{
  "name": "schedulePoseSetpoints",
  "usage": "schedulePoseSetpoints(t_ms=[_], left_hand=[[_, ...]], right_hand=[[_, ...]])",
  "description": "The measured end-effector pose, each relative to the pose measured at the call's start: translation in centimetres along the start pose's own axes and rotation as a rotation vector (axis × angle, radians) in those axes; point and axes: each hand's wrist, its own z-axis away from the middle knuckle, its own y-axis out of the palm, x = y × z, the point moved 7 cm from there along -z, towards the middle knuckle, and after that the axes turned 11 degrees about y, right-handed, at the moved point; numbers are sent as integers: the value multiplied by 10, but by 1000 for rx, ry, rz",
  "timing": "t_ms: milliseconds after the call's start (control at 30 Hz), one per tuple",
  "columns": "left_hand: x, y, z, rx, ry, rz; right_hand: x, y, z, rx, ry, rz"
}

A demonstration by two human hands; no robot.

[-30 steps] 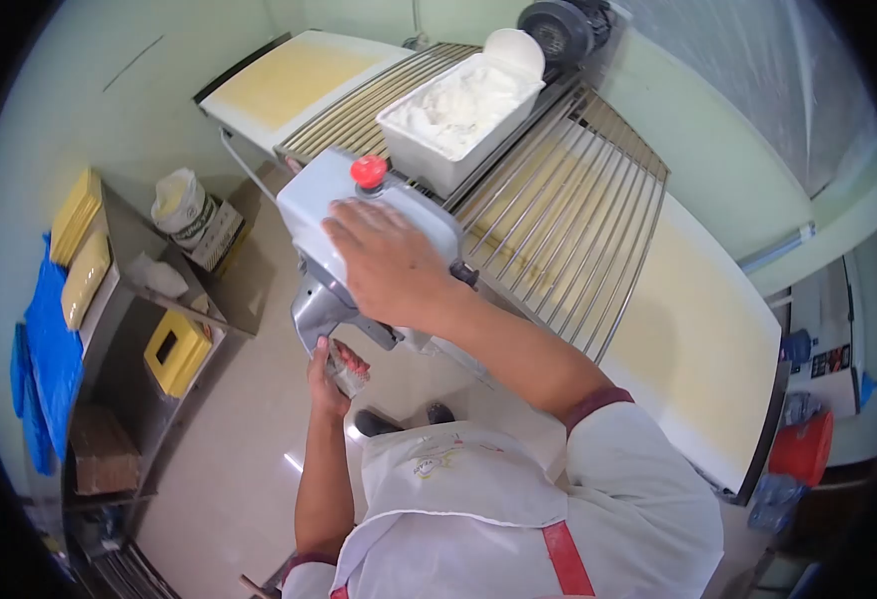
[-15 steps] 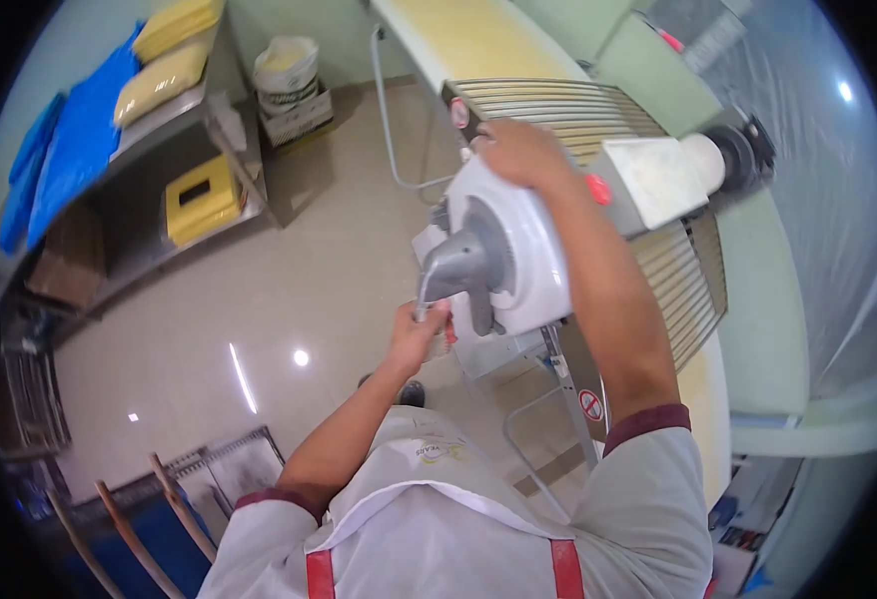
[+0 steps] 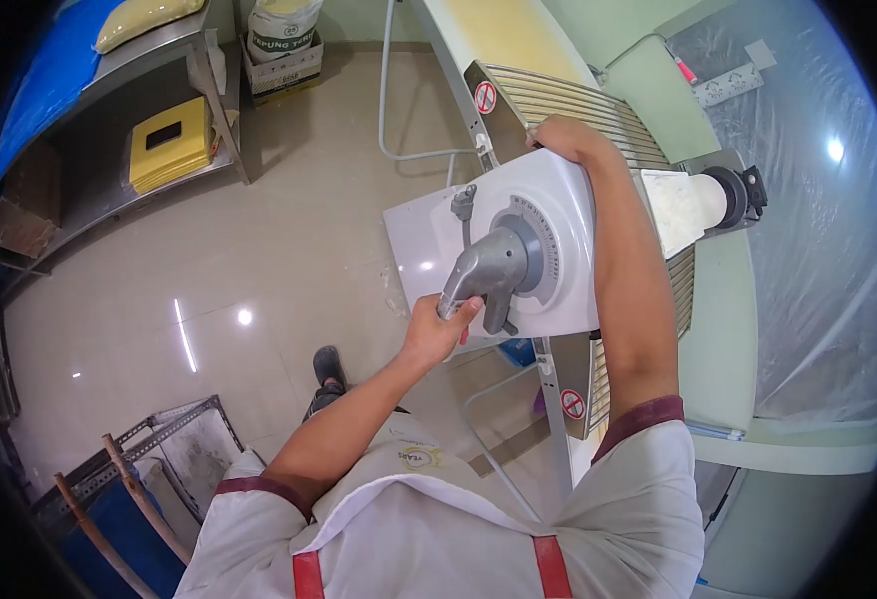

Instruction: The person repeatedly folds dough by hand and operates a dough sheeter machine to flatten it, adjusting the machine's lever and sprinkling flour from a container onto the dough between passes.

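Observation:
A dough sheeter with a white housing [image 3: 568, 235] stands in front of me. On its side is a grey thickness lever [image 3: 488, 265] over a numbered dial [image 3: 550, 262]. My left hand [image 3: 434, 327] is closed around the lever's lower end; a bit of red shows beneath the fingers. My right hand [image 3: 573, 140] reaches across the housing and grips its far edge beside the wire guard [image 3: 558, 105], with the fingertips partly hidden. The sheeter's pale belt [image 3: 488, 40] runs away beyond the guard.
A steel rack [image 3: 109, 80] at left holds yellow packs [image 3: 171, 145] and a blue plastic sheet [image 3: 49, 90]. A flour sack [image 3: 284, 28] sits in a carton behind. Wooden poles [image 3: 144, 499] stand at lower left. Clear plastic sheeting [image 3: 808, 250] hangs at right.
My view has shifted, and the dial and the shoe by my left side now show more fully. Both hands keep their places on the lever and the housing edge.

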Motion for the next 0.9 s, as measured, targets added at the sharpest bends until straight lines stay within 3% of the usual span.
schedulePoseSetpoints(t_ms=[100,200,400,500,567,700,767,800,833,900], left_hand=[[10,-6,-7,45,-40,-78],[-3,-19,-26,104,318,-96],[11,-20,-27,66,277,-19],[17,-21,-27,64,299,-8],[14,-22,-27,52,344,-111],[25,-25,-27,-2,310,-153],[14,-18,-20,-70,324,-170],[15,-18,-20,-112,339,-166],[16,-20,-21,-147,354,-165],[20,-23,-23,-123,376,-215]], right_hand=[[-5,8,-16,-3,-62,51],[-7,5,-13,-22,26,47],[10,-11,5,-237,-162,-133],[13,-21,58,-356,-168,-403],[6,-4,90,-540,-342,-433],[-52,34,242,-835,-466,-500],[-133,85,287,-881,-382,-709],[-183,120,306,-815,-147,-910],[-251,188,317,-884,167,-1123],[-369,307,385,-1139,706,-992]])
